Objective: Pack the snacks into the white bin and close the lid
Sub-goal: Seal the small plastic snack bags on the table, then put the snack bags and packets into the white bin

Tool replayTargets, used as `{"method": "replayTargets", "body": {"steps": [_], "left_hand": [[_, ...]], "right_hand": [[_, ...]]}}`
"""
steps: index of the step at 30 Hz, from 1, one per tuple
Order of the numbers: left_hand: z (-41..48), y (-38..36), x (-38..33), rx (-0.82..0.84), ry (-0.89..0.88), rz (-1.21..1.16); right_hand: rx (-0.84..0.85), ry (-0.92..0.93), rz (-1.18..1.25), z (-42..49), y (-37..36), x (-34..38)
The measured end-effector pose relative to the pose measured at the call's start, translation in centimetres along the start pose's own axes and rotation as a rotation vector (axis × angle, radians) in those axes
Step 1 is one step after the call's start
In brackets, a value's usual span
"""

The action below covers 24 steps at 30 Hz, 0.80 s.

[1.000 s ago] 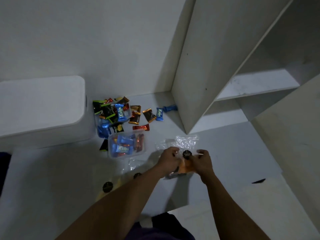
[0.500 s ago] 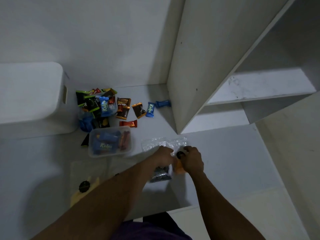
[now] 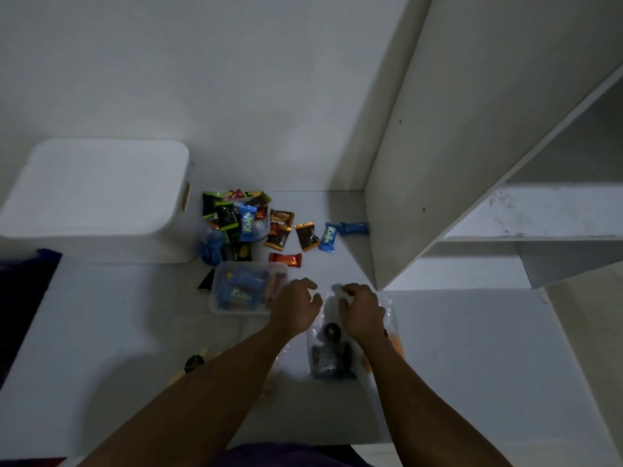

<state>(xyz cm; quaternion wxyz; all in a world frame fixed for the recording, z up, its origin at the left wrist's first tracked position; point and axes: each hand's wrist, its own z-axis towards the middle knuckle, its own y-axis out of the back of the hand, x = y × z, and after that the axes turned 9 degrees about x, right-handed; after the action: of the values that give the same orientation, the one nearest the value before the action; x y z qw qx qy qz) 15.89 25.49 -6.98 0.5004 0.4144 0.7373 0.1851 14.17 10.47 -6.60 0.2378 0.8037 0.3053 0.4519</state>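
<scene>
The white bin (image 3: 97, 190) stands at the left with its lid on. Beside it lies a pile of wrapped snacks (image 3: 236, 220), and more loose ones (image 3: 306, 235) trail to the right. A clear tub (image 3: 247, 291) holds blue and orange snacks. My left hand (image 3: 296, 301) and my right hand (image 3: 362, 310) hover side by side with curled, spread fingers over a clear bag (image 3: 330, 358) of dark snacks lying flat. Neither hand visibly grips anything. An orange snack bag (image 3: 396, 345) lies partly hidden under my right wrist.
A white shelf unit (image 3: 438, 163) rises at the right, its side panel close to my right hand. Another clear bag with yellow contents (image 3: 194, 364) lies by my left forearm. A dark cloth (image 3: 23, 298) sits at the far left edge.
My hands were pinched together on the bags; now they have parted, and the bag of dark snacks lies flat. The view has swung, bringing the whole bin into sight.
</scene>
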Motion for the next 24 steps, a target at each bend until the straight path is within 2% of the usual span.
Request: {"method": "replayTargets", "body": {"steps": [3, 5, 8, 12, 14, 17, 20, 24], "left_hand": [[-0.8, 2.5, 3.0, -0.106, 0.001, 0.06], [-1.6, 4.5, 4.4, -0.153, 0.064, -0.043], [-2.8, 8.5, 6.5, -0.356, 0.149, -0.175], [-3.7, 14.2, 10.6, -0.709, 0.042, 0.144], [-4.2, 17.7, 12.3, -0.784, 0.032, 0.275], [-4.2, 22.4, 15.7, -0.761, -0.001, 0.453], [-3.6, 25.4, 19.2, -0.595, -0.037, 0.614], [-1.8, 28.0, 21.8, -0.389, -0.12, 0.648]], "right_hand": [[0.05, 0.065, -0.028, 1.0, -1.0, 2.9], [0.071, 0.119, -0.031, 1.4, -1.6, 5.2], [0.101, 0.205, 0.018, 2.2, -2.8, 9.4], [0.115, 0.384, 0.097, 3.5, -4.7, 16.1], [0.169, 0.495, 0.121, 3.8, -6.0, 19.8], [0.238, 0.57, 0.145, 3.7, -8.4, 24.2], [0.293, 0.571, 0.184, 3.2, -11.1, 26.5], [0.256, 0.572, 0.291, 3.2, -14.4, 28.5]]}}
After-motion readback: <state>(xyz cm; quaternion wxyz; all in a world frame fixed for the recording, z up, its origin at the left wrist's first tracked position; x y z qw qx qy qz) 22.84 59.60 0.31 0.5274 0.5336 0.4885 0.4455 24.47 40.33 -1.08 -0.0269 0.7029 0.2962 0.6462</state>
